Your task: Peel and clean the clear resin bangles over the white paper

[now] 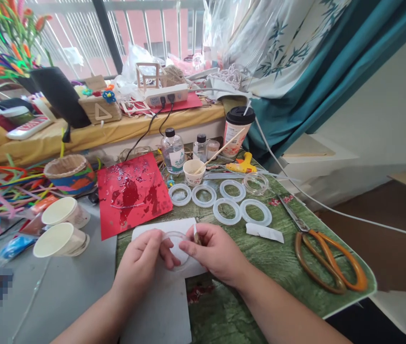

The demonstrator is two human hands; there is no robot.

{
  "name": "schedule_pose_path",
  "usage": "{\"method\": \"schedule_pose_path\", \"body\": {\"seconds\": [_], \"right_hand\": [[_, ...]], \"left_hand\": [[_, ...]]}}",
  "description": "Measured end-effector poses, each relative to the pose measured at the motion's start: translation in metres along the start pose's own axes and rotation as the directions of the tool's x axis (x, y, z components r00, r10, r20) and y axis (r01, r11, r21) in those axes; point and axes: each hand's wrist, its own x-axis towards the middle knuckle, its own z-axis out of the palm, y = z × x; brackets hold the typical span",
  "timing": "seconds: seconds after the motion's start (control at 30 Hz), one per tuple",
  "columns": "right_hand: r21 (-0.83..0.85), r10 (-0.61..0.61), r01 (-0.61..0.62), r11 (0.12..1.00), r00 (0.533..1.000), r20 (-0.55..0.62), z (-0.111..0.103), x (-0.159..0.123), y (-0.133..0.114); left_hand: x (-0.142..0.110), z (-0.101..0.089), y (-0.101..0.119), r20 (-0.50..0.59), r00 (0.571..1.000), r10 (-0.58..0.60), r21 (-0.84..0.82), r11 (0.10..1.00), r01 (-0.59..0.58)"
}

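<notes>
You're working over a green wood-grain tabletop (278,270) whose right edge slants away past the scissors' handles, with a matt grey surface (91,291) on the left. The thin clear ring (176,234) sits between your two hands, held above a white sheet (174,225). Your left hand (136,260) grips its left rim, some fingertips showing within or behind the ring; your right hand (219,253) has thumb and fingers closed at its right rim. A small brown-and-white piece also shows between the right fingers; its shape is unclear.

Just beyond your right hand, five milky translucent rings (226,221) crowd the far side, with a white strip (264,232) on their near right. Bare green top lies between your right hand and the large scissors with orange-brown handles (308,234). Far left, a wet-spotted red sheet (160,210) closes that side; nearer left, grey surface separates your left hand from two pale paper cups (58,239).
</notes>
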Motion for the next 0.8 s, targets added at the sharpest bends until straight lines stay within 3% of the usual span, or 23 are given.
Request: {"method": "schedule_pose_path", "body": {"seconds": [0.17,0.3,0.4,0.5,0.57,0.67,0.73,0.8], "right_hand": [[-0.039,-0.060,0.054,0.998,0.981,-0.182,-0.007,0.004,0.002],[0.017,-0.129,0.140,0.990,0.949,-0.289,-0.006,0.001,0.003],[-0.013,-0.115,0.115,0.993,0.970,-0.215,0.000,-0.004,0.000],[-0.002,-0.041,0.041,0.999,0.999,-0.003,0.005,-0.007,-0.002],[-0.027,-0.036,0.038,0.999,0.997,0.074,0.006,-0.008,-0.004],[-0.076,-0.084,0.084,0.994,0.996,0.007,0.005,-0.006,-0.008],[-0.043,-0.091,0.087,0.995,0.992,-0.090,0.004,-0.005,-0.009],[0.001,-0.082,0.083,0.997,0.990,-0.114,0.004,-0.005,-0.010]], "left_hand": [[0.000,0.001,-0.001,0.254,0.963,-0.089,-0.107,0.987,0.119],[0.001,0.004,-0.006,0.189,0.977,-0.103,-0.098,0.988,0.123],[0.000,0.005,-0.007,0.143,0.988,-0.058,-0.006,0.998,0.059],[-0.001,0.005,-0.005,0.203,0.977,0.063,0.139,0.986,-0.093],[-0.002,0.005,-0.003,0.260,0.955,0.142,0.256,0.943,-0.210],[-0.004,0.005,-0.001,0.291,0.938,0.191,0.362,0.885,-0.292],[-0.005,0.005,0.000,0.286,0.939,0.192,0.378,0.878,-0.295],[-0.006,0.006,0.000,0.279,0.939,0.201,0.372,0.879,-0.299]]}}
